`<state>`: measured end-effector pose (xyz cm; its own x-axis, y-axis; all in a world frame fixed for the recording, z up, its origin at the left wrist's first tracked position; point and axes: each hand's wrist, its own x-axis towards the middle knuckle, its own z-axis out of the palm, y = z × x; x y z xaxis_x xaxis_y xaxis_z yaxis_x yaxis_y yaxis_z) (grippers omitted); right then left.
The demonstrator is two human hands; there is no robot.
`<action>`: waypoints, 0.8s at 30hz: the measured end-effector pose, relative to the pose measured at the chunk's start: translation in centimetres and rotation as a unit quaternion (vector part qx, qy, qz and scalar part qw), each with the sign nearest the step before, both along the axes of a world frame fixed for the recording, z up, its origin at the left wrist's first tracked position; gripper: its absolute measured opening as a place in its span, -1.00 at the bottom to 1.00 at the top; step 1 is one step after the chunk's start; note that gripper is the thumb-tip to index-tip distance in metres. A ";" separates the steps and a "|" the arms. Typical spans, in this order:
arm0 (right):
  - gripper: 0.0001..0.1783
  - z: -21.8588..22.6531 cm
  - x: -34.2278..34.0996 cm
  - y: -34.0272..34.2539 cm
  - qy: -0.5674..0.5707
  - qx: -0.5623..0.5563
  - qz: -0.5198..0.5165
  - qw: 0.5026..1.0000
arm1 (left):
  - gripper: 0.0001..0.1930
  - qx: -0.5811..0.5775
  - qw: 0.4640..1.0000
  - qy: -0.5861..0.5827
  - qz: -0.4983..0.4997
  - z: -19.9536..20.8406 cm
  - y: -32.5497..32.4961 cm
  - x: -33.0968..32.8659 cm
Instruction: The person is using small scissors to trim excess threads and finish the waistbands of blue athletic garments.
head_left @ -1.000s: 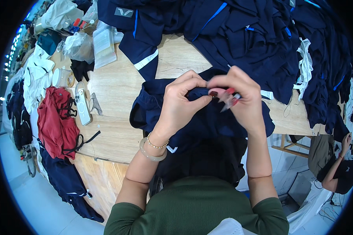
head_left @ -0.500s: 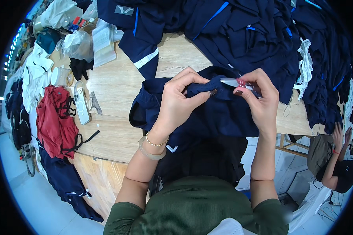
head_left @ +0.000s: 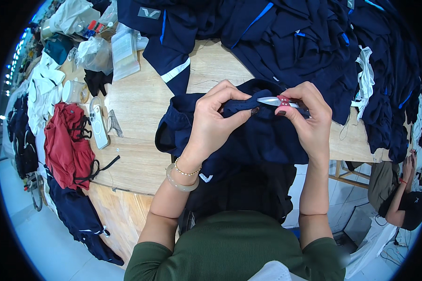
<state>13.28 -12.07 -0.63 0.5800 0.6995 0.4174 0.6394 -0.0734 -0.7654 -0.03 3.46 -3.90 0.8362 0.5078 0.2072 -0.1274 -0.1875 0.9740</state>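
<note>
A navy garment (head_left: 262, 140) lies bunched over the table's near edge in front of me. My left hand (head_left: 215, 114) pinches a fold of it between thumb and fingers. My right hand (head_left: 310, 117) is closed around a pair of thread snips (head_left: 268, 100) with silver blades and a red part near the grip. The blades point left, and their tip is at the pinched fold, close to my left thumb. Whether the tip touches a thread is too small to tell. Part of the snips' handle is hidden inside my right hand.
Large piles of navy garments (head_left: 295, 47) cover the table's far side. To the left lie a red garment (head_left: 68, 145), a phone (head_left: 98, 126) and clear plastic bags (head_left: 94, 54). White cloth strips (head_left: 363, 77) hang at right. Another person (head_left: 403, 201) works at the lower right.
The snips have moved slightly left, their tip now closer to the left thumb, and they have turned a little. My left hand and the garment have stayed almost still.
</note>
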 end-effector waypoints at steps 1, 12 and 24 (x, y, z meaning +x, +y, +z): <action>-0.70 0.0 0.0 0.0 0.000 0.000 0.000 1.000 | -0.78 0.000 1.000 0.000 0.000 0.0 0.0 0.0; -0.69 -0.4 -0.2 0.2 0.000 0.005 0.005 1.000 | -0.75 0.070 0.997 -0.009 0.013 0.3 -0.2 0.2; -0.77 -0.4 -0.7 0.2 0.002 -0.014 0.004 1.000 | -0.80 0.080 0.996 -0.010 0.029 0.4 -0.4 0.2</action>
